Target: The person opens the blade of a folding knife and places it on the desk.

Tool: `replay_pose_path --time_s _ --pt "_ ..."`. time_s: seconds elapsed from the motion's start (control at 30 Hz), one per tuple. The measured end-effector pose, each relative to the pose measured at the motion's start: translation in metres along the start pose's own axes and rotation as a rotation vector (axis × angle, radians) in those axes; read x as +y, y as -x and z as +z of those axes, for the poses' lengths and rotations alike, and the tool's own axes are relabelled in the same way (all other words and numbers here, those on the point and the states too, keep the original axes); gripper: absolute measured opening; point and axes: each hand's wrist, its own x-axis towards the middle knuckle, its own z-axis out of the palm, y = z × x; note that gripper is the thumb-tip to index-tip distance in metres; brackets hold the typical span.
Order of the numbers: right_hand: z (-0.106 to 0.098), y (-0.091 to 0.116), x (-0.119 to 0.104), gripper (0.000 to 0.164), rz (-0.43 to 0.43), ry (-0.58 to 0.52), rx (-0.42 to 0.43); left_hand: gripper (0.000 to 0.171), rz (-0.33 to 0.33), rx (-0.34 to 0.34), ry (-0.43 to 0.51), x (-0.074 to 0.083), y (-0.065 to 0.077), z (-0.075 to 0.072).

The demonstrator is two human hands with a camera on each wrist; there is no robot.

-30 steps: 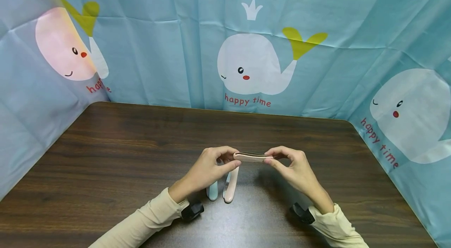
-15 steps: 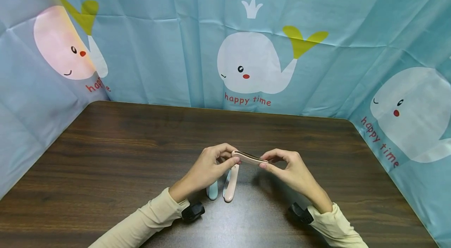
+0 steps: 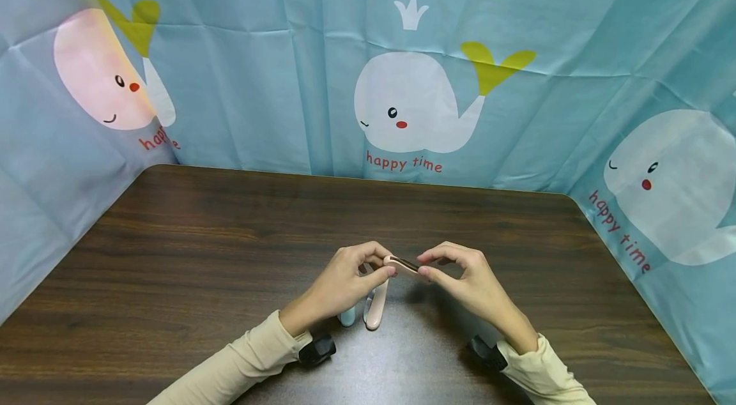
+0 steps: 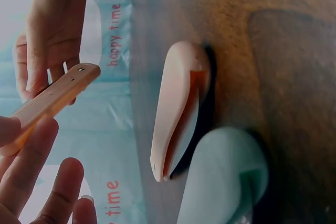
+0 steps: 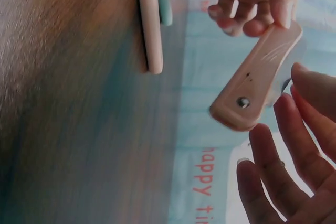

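My left hand (image 3: 347,280) pinches one end of a pink folding knife (image 3: 404,263) between thumb and fingers, above the table. At its other end, the thumb and forefinger of my right hand (image 3: 474,280) pinch the blade side. The right wrist view shows the handle (image 5: 257,77) with a round rivet, and part of the shiny blade beside it, mostly behind my fingertips. Below my left hand, a second pink folding knife (image 4: 176,103) lies folded on the table. Beside it lies a light-blue folding knife (image 4: 220,177), partly hidden by that hand in the head view.
The dark wood-grain table (image 3: 230,232) spreads around both hands. A blue curtain (image 3: 247,92) with whale prints hangs behind its far edge and along both sides. Each wrist wears a black camera, such as the one on the left sleeve (image 3: 317,350).
The held knife has tilted, its right end dropping lower than its left. My right hand has shifted a little left, closer to my left hand. Both knives on the table stay put.
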Motion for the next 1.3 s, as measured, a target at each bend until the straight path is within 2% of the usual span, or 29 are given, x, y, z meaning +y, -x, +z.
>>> replay_pose_path --time_s 0.27,0.47,0.73,0.93,1.3 --pt "0.005 -0.001 -0.005 0.015 -0.072 -0.069 -0.022 0.005 -0.026 -0.017 -0.007 0.004 0.002 0.004" --pt "0.009 -0.001 -0.007 0.017 -0.131 -0.036 0.003 0.005 -0.023 -0.027 -0.004 0.003 0.003 0.005" --pt "0.011 -0.001 -0.006 0.016 -0.169 0.013 0.012 0.004 -0.039 -0.048 -0.029 0.004 0.004 0.005" --pt "0.012 0.000 -0.006 0.011 -0.148 0.056 -0.001 0.005 -0.015 -0.052 -0.042 0.003 0.002 0.006" --pt "0.011 0.001 -0.004 0.004 -0.071 0.080 0.030 0.004 -0.044 -0.047 -0.014 0.002 0.002 0.003"
